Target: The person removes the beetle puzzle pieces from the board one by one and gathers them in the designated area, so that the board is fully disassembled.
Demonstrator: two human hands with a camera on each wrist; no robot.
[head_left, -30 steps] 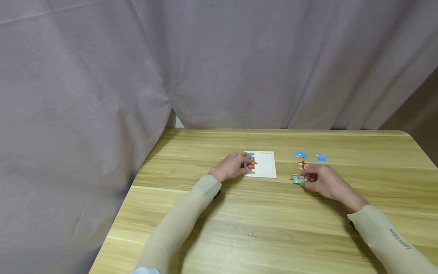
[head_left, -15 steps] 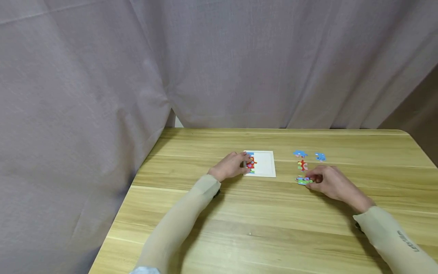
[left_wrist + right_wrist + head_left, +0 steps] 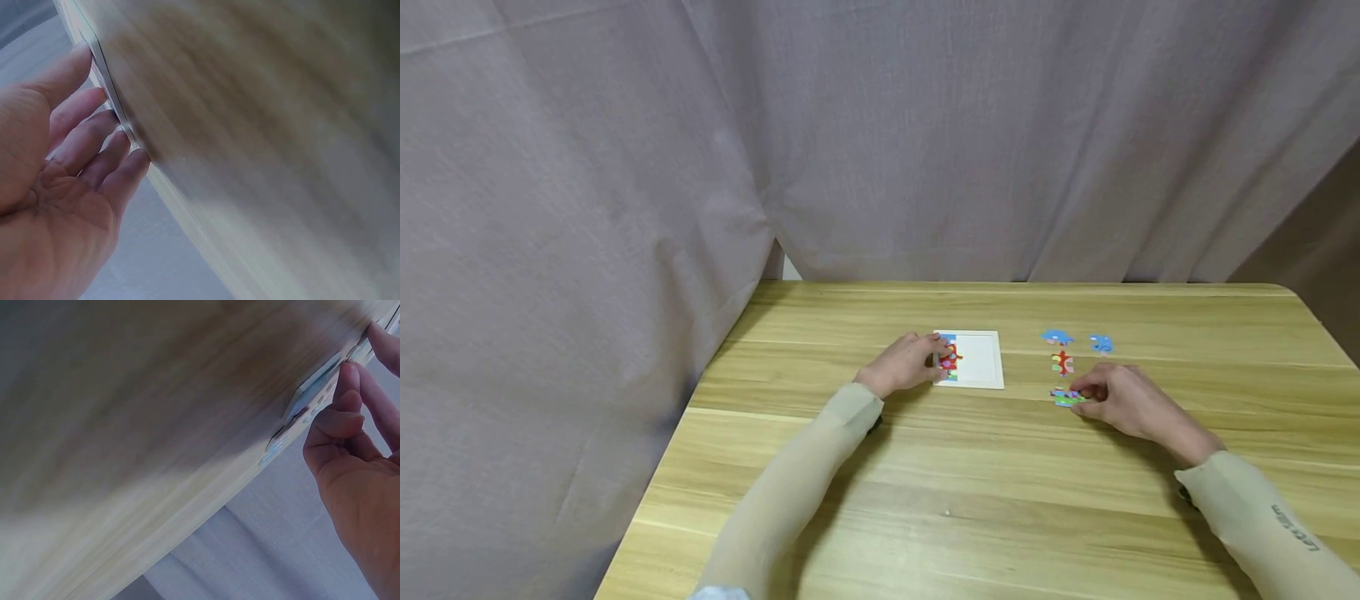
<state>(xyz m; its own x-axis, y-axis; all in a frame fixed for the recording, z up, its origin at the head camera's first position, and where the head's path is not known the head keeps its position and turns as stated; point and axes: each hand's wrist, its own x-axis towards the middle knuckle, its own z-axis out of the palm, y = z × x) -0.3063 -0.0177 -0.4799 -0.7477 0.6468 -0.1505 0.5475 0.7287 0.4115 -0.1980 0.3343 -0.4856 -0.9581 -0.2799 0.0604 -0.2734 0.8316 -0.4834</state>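
My left hand (image 3: 904, 365) rests at the left side of a white square puzzle tray (image 3: 978, 358). Its fingers lie loosely bent, touching the tray's edge and the pieces there. Colourful joined pieces (image 3: 950, 360), red in the middle, fill the tray's left strip, partly hidden by the fingers. Right of the tray, my right hand (image 3: 1123, 400) pinches a green and blue puzzle piece (image 3: 1064, 399) between thumb and fingers, low over the table. In the right wrist view, a flat piece (image 3: 310, 390) appears close to those fingertips.
Just beyond the right hand lies a red puzzle piece (image 3: 1062, 363). Two blue pieces (image 3: 1057, 337) sit farther back on the wooden table (image 3: 880, 483). A grey curtain (image 3: 895, 142) hangs behind and to the left of the tabletop.
My right hand has shifted slightly right and nearer with the puzzle piece, mostly in the first half second. The left hand stays in place at the tray.
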